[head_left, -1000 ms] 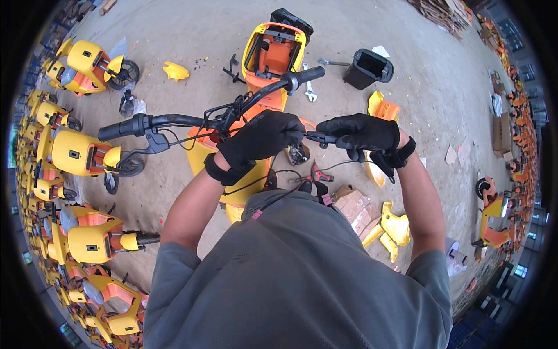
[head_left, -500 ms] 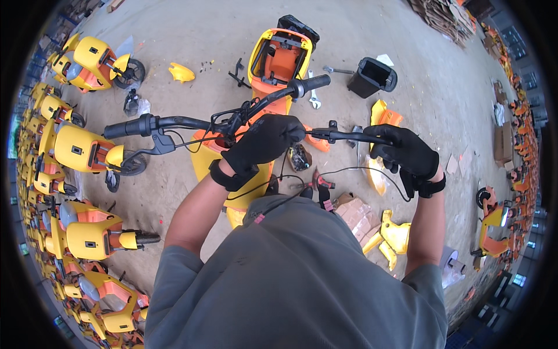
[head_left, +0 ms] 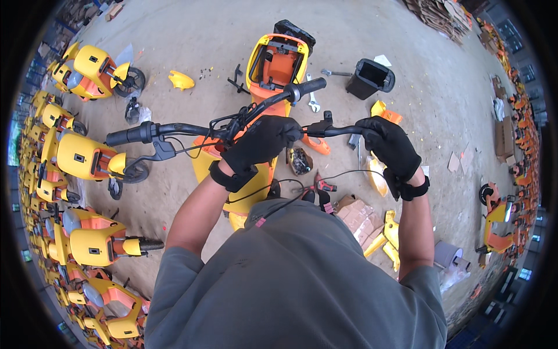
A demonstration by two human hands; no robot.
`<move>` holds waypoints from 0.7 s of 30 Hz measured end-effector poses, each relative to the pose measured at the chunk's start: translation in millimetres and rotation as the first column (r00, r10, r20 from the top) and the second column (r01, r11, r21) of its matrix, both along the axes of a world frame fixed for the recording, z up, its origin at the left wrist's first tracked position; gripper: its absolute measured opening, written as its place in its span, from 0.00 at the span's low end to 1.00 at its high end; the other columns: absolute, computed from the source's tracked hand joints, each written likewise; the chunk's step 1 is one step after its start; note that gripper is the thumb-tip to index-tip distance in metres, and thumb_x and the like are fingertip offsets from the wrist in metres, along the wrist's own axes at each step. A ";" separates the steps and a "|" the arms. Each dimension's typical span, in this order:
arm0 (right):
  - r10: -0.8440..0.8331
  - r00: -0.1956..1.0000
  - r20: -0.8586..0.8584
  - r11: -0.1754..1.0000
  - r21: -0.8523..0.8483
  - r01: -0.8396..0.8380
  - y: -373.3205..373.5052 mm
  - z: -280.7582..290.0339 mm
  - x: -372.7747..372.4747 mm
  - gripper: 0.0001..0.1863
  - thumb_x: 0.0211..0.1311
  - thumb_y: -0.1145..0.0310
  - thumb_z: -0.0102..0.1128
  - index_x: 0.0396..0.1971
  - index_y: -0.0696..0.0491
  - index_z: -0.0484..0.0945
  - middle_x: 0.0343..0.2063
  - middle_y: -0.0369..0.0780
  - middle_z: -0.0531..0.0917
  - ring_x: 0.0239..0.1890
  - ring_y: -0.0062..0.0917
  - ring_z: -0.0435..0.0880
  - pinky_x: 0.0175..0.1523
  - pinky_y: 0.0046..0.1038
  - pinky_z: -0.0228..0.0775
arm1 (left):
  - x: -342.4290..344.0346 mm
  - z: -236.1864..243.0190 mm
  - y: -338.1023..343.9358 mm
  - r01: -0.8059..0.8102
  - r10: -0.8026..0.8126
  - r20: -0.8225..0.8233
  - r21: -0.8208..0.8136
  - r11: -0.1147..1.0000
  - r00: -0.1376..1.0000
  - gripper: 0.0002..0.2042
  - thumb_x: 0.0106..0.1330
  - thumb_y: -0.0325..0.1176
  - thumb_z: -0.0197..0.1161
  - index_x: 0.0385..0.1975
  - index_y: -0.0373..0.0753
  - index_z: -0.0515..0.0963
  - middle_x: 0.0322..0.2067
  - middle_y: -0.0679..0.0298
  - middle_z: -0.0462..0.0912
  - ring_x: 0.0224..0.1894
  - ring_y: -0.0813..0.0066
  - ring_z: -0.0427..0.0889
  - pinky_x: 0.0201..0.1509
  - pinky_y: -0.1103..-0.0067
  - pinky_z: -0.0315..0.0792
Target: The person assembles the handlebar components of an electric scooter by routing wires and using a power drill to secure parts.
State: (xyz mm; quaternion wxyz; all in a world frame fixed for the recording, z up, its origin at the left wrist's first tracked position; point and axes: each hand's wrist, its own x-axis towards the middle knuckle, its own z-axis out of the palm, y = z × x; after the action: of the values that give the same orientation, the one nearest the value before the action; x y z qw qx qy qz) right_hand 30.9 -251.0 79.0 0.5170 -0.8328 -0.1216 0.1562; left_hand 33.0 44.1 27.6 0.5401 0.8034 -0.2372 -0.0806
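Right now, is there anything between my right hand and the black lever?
Nothing visible: your right hand is closed around the outer end of the black lever. Your left hand is curled at the lever's opposite end, not between them.

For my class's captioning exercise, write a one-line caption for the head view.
Gloved right hand grips a black lever, left hand at its other end, near a scooter handlebar.

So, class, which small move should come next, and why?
Probably have the right hand steady the brake lever while the left hand works at its inner end: right grips the blade, left pinches beside that end, and the lever is off the handlebar.
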 end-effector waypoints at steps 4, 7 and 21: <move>-0.073 0.994 -0.082 0.997 0.011 0.074 3.4 3.4 -1.3 0.10 0.65 0.75 0.50 0.44 0.56 0.77 0.22 0.28 0.71 0.23 0.10 0.66 0.26 0.16 0.59 | 2.3 -5.5 0.7 0.006 -0.006 0.040 -0.009 1.000 0.999 0.04 0.60 0.22 0.54 0.27 0.31 0.76 0.18 0.63 0.74 0.21 0.79 0.70 0.28 0.80 0.65; -0.067 0.996 -0.057 0.997 0.033 0.069 1.8 -0.5 -0.7 0.11 0.65 0.75 0.50 0.45 0.55 0.77 0.23 0.28 0.72 0.22 0.09 0.66 0.26 0.14 0.58 | 2.1 -2.7 -0.6 0.014 -0.014 0.001 -0.010 1.000 1.000 0.04 0.60 0.22 0.54 0.27 0.31 0.76 0.19 0.62 0.75 0.22 0.78 0.71 0.28 0.79 0.67; -0.122 0.992 -0.027 0.959 0.256 0.124 8.1 -13.9 1.8 0.15 0.63 0.77 0.51 0.49 0.56 0.76 0.29 0.33 0.78 0.27 0.12 0.72 0.32 0.16 0.66 | 3.2 -3.6 -1.8 -0.089 0.090 0.018 -0.064 0.994 0.996 0.07 0.63 0.25 0.59 0.38 0.32 0.79 0.25 0.65 0.81 0.29 0.80 0.78 0.35 0.80 0.72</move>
State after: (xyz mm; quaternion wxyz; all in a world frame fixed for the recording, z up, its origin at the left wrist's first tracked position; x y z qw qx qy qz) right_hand 32.7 -242.9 65.1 0.6300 -0.7637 -0.0859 0.1113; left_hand 36.2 42.4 23.9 0.5657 0.7967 -0.2090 -0.0402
